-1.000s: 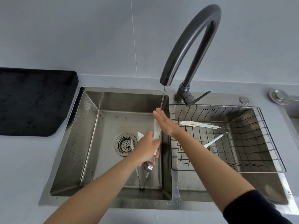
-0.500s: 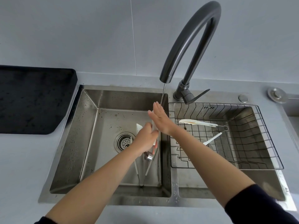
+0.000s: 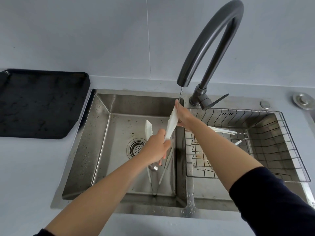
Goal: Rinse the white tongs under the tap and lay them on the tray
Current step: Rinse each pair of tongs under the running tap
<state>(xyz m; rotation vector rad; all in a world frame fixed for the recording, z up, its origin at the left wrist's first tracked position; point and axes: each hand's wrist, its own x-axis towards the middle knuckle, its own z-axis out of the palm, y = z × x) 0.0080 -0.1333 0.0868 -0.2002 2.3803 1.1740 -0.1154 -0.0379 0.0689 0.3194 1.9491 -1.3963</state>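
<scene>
One pair of white tongs [image 3: 171, 127], with two flat white blades on thin metal arms, is being held over the left basin [image 3: 102, 150] of one double stainless-steel sink. The blades are pointing up and are spread apart, while the joined end of the arms is hanging low near the front of that basin.

The left hand [image 3: 156, 148] is gripping the tongs around the middle, with its fingers curled round the arms. The right hand [image 3: 183, 114] is lying with straight fingers along the right-hand blade, pressing against it; the fingertips are pointing up.

One dark grey arched tap [image 3: 209, 36] is running a single thin stream of water [image 3: 180, 93], which is falling onto the tip of that blade and the fingertips of the right hand.

One black rectangular tray [image 3: 42, 104] is lying on the grey counter to the left of the sink, well apart from the tongs.

One black wire basket [image 3: 289, 150] is sitting in the right basin and is holding one further white utensil [image 3: 223, 131], partly hidden by the right forearm. One round drain strainer [image 3: 136, 149] is showing in the left basin floor. Two round metal fittings [image 3: 265, 103] are sitting on the counter to the right of the tap.
</scene>
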